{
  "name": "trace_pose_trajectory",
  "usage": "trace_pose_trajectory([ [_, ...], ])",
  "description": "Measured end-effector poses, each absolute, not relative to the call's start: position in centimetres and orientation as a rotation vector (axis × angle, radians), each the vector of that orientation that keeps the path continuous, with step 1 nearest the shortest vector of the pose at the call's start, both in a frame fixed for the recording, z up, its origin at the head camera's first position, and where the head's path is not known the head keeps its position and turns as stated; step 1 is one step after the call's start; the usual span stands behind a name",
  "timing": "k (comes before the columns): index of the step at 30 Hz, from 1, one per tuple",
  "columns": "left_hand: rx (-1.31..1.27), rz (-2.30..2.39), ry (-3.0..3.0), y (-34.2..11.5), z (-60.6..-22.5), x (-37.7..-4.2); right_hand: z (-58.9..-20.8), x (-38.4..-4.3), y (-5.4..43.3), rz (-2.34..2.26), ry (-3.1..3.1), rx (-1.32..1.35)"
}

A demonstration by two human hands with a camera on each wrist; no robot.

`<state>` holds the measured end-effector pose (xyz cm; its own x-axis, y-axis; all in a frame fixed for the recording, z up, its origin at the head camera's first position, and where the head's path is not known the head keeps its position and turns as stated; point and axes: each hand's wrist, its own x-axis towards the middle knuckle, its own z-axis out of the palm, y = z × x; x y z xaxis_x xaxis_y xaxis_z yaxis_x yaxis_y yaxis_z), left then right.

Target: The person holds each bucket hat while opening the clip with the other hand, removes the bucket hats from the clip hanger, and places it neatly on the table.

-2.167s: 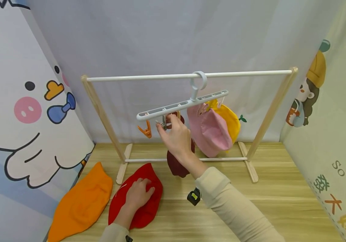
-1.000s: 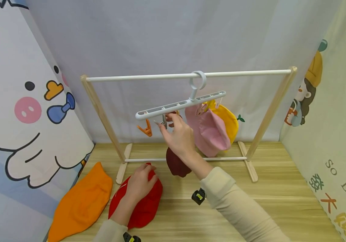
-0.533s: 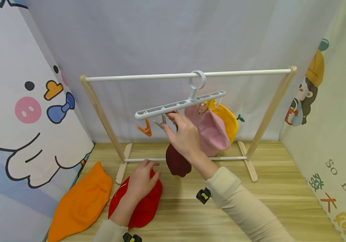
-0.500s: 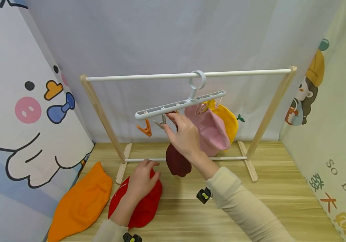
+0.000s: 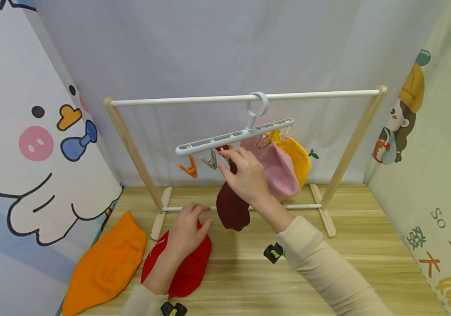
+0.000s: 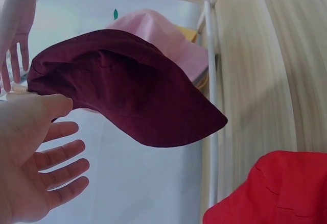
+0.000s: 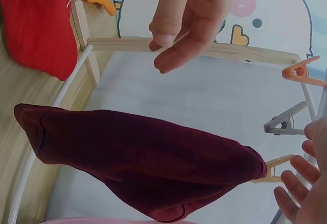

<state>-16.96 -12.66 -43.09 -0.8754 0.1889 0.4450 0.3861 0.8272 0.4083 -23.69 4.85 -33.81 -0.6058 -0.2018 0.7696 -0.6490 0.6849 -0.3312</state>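
A maroon bucket hat (image 5: 232, 206) hangs by its edge from a beige clip (image 7: 276, 169) on the white hanger (image 5: 225, 139). My right hand (image 5: 246, 175) is beside that clip with relaxed, parted fingers, holding nothing. Just left of it dangle a grey clip (image 5: 211, 160) and an orange clip (image 5: 189, 167), both without a hat. My left hand (image 5: 186, 230) hovers over the far part of a red hat (image 5: 190, 267), fingers loosely spread and nothing in them; the left wrist view shows the palm bare.
Pink (image 5: 278, 169) and yellow (image 5: 300, 158) hats hang on the hanger's right half. The hanger hooks over the white rail (image 5: 320, 95) of a wooden-legged rack. An orange hat (image 5: 107, 267) lies left on the wooden table (image 5: 348, 263). Printed curtains stand around.
My right hand has drawn back rightward from the grey and beige clips, uncovering more of the maroon hat. My left hand has risen from the red hat and shifted away from me.
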Motion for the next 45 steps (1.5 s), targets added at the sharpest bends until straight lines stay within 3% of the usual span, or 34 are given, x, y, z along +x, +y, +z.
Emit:
trace_pose_trajectory([
  [45,-0.435,-0.944,-2.351,-10.5,-41.3,-17.2,-35.2,-24.4,7.3,0.937,-2.200,0.641],
])
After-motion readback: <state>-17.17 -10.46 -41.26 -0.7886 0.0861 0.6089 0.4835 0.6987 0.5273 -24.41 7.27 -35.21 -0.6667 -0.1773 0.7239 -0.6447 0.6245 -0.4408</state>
